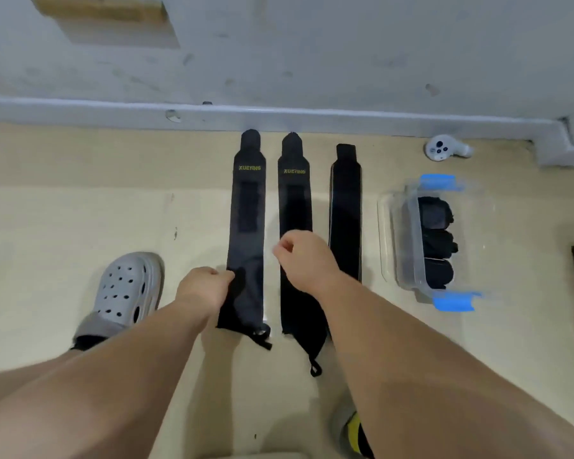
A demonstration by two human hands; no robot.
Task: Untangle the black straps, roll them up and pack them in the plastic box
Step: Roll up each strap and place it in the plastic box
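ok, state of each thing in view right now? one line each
left strap: flat, unrolled, near end gripped by left hand
middle strap: flat, unrolled
right strap: flat, unrolled, untouched
right hand: fingers curled over middle strap, contact unclear
plastic box: open, three rolled straps inside
controller: lying on floor by the wall

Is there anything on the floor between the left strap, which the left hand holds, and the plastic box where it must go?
Yes: the middle strap and the right strap lie flat between the left strap and the plastic box, and the right hand is above the middle one.
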